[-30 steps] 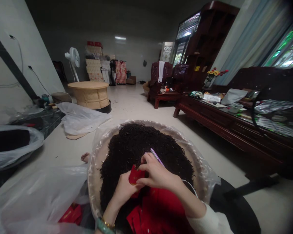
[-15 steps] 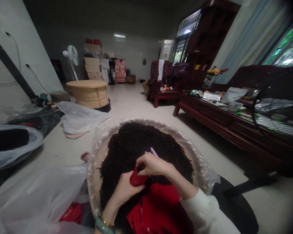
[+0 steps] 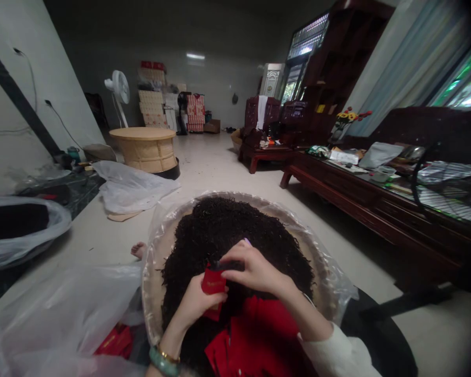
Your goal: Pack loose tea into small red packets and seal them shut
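A heap of dark, twisted tea leaves [image 3: 235, 220] fills a round, plastic-lined basket [image 3: 151, 293] in front of me. My left hand [image 3: 198, 298] is closed round a small red packet [image 3: 213, 283], held upright over the heap. Just right of the packet's top, my right hand [image 3: 251, 267] pinches a dark clump [image 3: 231, 265] that looks like the same leaves. A purple tip [image 3: 247, 240] shows behind my right knuckles; the rest of it is hidden. Several red packets [image 3: 255, 335] lie in a pile below my hands, at the near side of the basket.
At left are a clear plastic bag [image 3: 70, 303] with red packets [image 3: 115, 340] and a plastic-lined tub [image 3: 60, 225] of dark material. A bare foot [image 3: 137, 250] shows beside the basket. A low wooden table [image 3: 377, 201] stands right; a round woven table [image 3: 143, 149] stands farther back.
My right fingers have moved from the packet's mouth slightly right and now hold a dark clump. The packet is more upright. The purple stick is now mostly covered by my right hand.
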`<action>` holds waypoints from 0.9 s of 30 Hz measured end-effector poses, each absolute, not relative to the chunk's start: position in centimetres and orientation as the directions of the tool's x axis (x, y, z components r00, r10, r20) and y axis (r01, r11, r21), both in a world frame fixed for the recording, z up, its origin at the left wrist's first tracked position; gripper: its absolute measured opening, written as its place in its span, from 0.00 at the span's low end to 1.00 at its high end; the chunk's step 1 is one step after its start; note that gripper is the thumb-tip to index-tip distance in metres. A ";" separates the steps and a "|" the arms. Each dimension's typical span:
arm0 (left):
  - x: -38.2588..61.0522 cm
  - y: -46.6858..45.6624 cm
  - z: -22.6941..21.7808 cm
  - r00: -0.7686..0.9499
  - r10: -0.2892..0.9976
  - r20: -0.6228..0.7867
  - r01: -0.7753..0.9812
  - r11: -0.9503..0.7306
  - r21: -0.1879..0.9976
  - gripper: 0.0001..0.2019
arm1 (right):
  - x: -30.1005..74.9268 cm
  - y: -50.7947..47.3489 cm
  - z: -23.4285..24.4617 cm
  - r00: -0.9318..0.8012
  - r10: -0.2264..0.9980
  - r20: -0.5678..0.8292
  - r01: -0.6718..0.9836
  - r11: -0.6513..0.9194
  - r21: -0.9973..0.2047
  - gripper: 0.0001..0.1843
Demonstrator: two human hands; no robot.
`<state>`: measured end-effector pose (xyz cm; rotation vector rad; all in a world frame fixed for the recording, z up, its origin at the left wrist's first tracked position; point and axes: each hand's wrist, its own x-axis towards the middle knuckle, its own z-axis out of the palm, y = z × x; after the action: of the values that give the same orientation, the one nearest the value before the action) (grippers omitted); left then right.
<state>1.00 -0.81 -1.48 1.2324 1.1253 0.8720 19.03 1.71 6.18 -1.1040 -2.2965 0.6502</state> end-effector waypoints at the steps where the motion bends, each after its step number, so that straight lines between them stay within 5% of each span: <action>1: 1.2 -0.8 -1.4 0.259 0.952 -0.164 0.065 0.153 0.986 0.11 | 18.7 1.4 6.0 -0.584 0.784 0.210 0.564 0.578 -0.590 0.08; 5: 1.6 -0.8 -1.5 0.249 0.954 -0.164 0.021 0.164 0.986 0.13 | 17.8 1.2 4.9 -0.608 0.786 0.112 0.607 0.551 -0.572 0.07; 17: 1.6 -1.0 -1.3 0.325 0.903 -0.282 -0.265 0.374 0.889 0.27 | 18.8 1.5 4.2 -0.516 0.857 0.002 0.491 0.297 -0.819 0.04; 20: 1.8 -0.7 -1.2 0.233 0.942 -0.243 -0.315 0.310 0.897 0.25 | 18.4 1.7 3.2 -0.462 0.884 0.072 0.461 0.308 -0.832 0.02; 24: 2.2 -0.5 -1.2 0.100 0.972 -0.210 -0.380 0.233 0.895 0.23 | 17.6 1.8 1.5 -0.235 0.946 0.223 0.389 0.302 -0.871 0.13; 27: 2.6 -0.6 -1.0 0.027 0.980 -0.199 -0.395 0.193 0.898 0.23 | 17.2 1.6 0.3 -0.146 0.970 0.196 0.324 0.234 -0.917 0.10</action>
<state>2.57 -0.58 -1.03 0.7598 1.0055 1.2368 17.22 1.62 0.30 -1.2275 -1.6398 0.9364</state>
